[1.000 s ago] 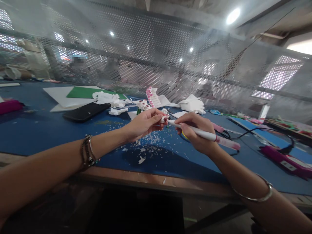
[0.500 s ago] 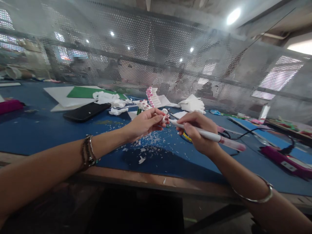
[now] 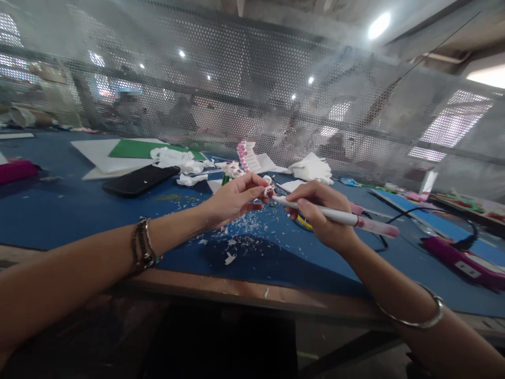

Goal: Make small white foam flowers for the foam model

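White pen [image 3: 335, 215] in right hand [image 3: 320, 223] grip, paper bit [image 3: 269, 191] in left hand [image 3: 231, 201] pinch, well inside table edge [image 3: 236, 288].

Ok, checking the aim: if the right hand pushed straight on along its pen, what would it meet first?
The small white-and-red piece pinched in the left hand. The pen in the right hand points at it, tip close; contact is unclear.
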